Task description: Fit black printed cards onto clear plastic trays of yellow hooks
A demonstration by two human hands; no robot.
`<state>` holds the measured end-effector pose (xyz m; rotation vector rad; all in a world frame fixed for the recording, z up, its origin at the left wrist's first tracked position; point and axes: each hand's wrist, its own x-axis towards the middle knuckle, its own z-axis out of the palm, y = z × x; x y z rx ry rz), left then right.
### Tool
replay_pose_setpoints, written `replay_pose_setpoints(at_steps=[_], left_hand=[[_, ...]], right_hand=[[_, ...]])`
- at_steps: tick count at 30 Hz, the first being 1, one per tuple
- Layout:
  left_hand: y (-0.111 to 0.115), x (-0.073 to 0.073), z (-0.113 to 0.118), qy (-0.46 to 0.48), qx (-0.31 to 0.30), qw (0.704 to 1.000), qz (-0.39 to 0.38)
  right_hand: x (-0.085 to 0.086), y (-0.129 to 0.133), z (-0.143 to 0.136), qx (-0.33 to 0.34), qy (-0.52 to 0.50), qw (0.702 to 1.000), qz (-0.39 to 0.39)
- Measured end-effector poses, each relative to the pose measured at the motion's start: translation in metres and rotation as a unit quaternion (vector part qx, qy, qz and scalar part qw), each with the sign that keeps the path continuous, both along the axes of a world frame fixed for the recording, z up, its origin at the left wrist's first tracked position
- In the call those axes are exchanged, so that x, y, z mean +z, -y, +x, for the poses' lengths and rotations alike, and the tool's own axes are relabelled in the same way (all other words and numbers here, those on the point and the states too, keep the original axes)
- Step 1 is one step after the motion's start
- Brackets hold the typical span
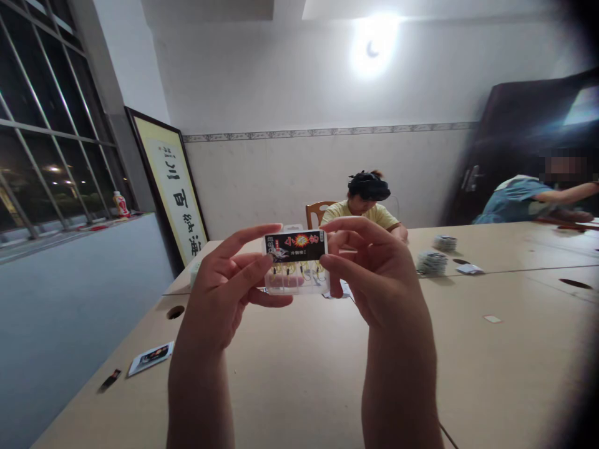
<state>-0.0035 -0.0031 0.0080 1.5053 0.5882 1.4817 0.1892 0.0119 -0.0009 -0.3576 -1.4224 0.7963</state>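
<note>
A small clear plastic box (299, 288) is held up in the middle of the view, above the table. Its upper half bears a black label with red and white characters; small hooks with yellow parts show in the compartments below. My left hand (234, 280) grips the box's left end between thumb and fingers, some fingers passing behind it. At the right end, my right hand (369, 268) pinches it with the thumb in front and fingers behind. The box is level and looks closed.
On the pale table (299, 386) lie a printed packet (150, 358) and a dark strip (110, 380) at left. Stacked packs (432, 263), a white packet (469, 269) and a small card (492, 318) are at right. A person (367, 202) sits opposite; another (515, 196) is far right.
</note>
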Motion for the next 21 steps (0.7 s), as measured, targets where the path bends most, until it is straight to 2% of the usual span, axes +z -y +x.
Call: replay_pose_setpoints(at_steps=[6, 12, 15, 21], left_hand=[[0.001, 0.0, 0.002, 0.017, -0.018, 1.0, 0.0], [0.0, 0.0, 0.009, 0.02, 0.032, 0.999, 0.012], [-0.002, 0.0, 0.009, 0.006, 0.043, 0.999, 0.013], [0.0, 0.001, 0.01, 0.034, 0.036, 0.999, 0.002]], right_hand=[[-0.001, -0.001, -0.002, -0.009, 0.004, 1.0, 0.002], [0.0, 0.007, -0.016, -0.108, 0.002, 0.994, -0.014], [0.001, 0.008, -0.021, -0.137, 0.006, 0.99, -0.015], [0.001, 0.005, -0.022, -0.107, -0.019, 0.994, -0.002]])
